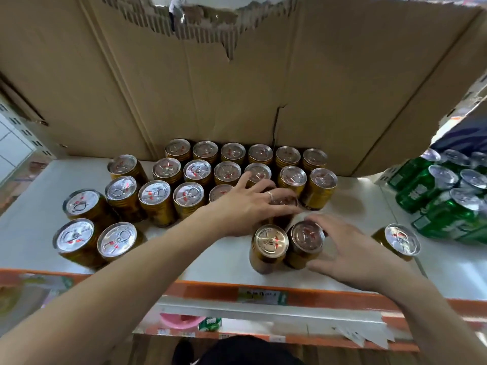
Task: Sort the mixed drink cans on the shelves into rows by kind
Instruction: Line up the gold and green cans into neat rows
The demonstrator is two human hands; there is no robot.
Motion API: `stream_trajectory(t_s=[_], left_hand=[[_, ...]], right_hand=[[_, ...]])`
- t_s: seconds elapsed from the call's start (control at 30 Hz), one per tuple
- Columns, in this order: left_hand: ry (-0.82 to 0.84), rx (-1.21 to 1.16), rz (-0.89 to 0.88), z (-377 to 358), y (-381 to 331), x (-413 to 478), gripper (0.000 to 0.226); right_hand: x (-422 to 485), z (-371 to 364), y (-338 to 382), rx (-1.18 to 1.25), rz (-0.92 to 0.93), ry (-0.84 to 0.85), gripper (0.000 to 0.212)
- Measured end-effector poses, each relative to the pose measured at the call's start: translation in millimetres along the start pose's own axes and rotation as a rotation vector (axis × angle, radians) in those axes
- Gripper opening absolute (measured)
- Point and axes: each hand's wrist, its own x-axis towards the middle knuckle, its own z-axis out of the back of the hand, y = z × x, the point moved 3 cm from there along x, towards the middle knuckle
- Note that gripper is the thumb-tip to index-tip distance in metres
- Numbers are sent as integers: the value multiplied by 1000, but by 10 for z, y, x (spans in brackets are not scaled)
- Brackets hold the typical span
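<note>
Several gold cans (193,172) with silver pull-tab lids stand in rows on the white shelf (226,256), against its back. Looser gold cans (76,235) stand at the left front. My left hand (245,206) reaches across from the left and grips a gold can (286,202) from above, at the right end of the front row. My right hand (353,251) curls round another gold can (307,239), which stands beside a third gold can (268,245) near the front edge. One gold can (400,239) stands alone further right.
Green cans (437,196) are packed together at the far right of the shelf. A torn cardboard sheet (237,88) forms the back wall. The shelf front has an orange strip (210,291) with a price label. A lower shelf shows below.
</note>
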Motion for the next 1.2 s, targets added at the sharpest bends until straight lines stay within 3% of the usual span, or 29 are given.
stream_trajectory(t_s=[0.17, 0.4, 0.6, 0.8, 0.9, 1.0, 1.1, 1.2], left_hand=[[-37, 65, -15, 97, -84, 93, 68], [-143, 21, 20, 275, 90, -11, 46], [-174, 44, 150, 121, 175, -270, 51], [-186, 26, 312, 18, 124, -274, 45], [-243, -51, 357, -42, 110, -323, 47], [-235, -117, 377, -64, 109, -323, 48], [-237, -169, 380, -42, 162, -273, 46], [-262, -187, 384, -33, 155, -253, 45]], right_hand=[[100, -61, 8, -120, 1, -20, 86], [131, -6, -25, -183, 48, -16, 78], [399, 77, 68, -151, 37, -111, 65], [684, 60, 64, -16, 4, -186, 78], [473, 157, -86, 52, 4, -275, 72], [17, 361, -449, -123, -201, -486, 68], [-296, 431, -865, -315, -563, -251, 84], [-337, 386, -1000, -119, -600, -121, 72]])
